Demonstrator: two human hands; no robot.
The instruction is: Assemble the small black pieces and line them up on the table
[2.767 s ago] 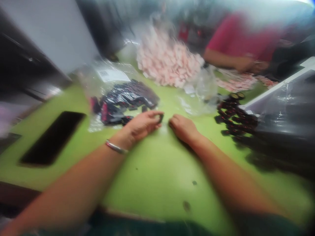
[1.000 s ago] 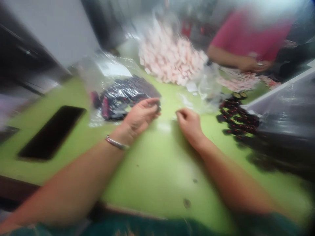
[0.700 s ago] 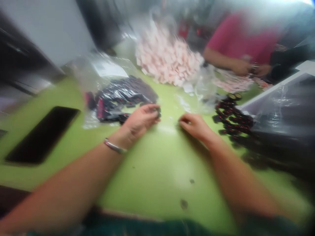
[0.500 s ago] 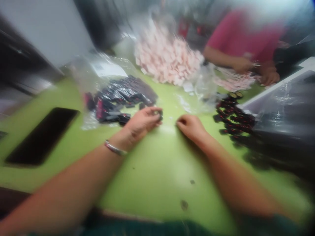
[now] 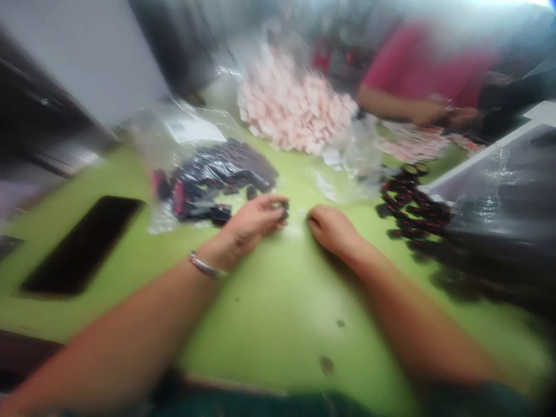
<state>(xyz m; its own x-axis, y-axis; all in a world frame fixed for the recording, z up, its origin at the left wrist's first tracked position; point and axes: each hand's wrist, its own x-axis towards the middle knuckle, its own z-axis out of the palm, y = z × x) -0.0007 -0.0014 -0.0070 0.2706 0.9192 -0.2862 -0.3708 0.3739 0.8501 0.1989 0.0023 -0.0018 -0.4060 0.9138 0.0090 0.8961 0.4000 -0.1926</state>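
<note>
My left hand [image 5: 259, 218], with a silver bracelet [image 5: 205, 266] on its wrist, pinches a small dark part [image 5: 284, 209] between thumb and fingers. Blur hides the part's exact kind. To the right of it, my right hand [image 5: 332, 227] rests low over the green table [image 5: 278, 324] with its fingers curled closed; anything inside them is hidden. Just beyond my left hand lies a clear plastic bag [image 5: 152, 147] with a white label [image 5: 195, 131]. Many small black parts [image 5: 226, 165] are in and in front of it, some with red bits.
A black phone-like slab [image 5: 84, 246] lies at the left. A pile of pale pink pieces [image 5: 299, 104] is at the back, beside crumpled clear plastic [image 5: 362, 153]. Dark round parts [image 5: 412, 208] and a plastic-covered box [image 5: 504, 185] stand right. A co-worker in pink [image 5: 430, 75] works behind.
My right hand has shifted slightly left, closer to my left hand. The left still holds the small dark part. The co-worker's hands have moved closer together.
</note>
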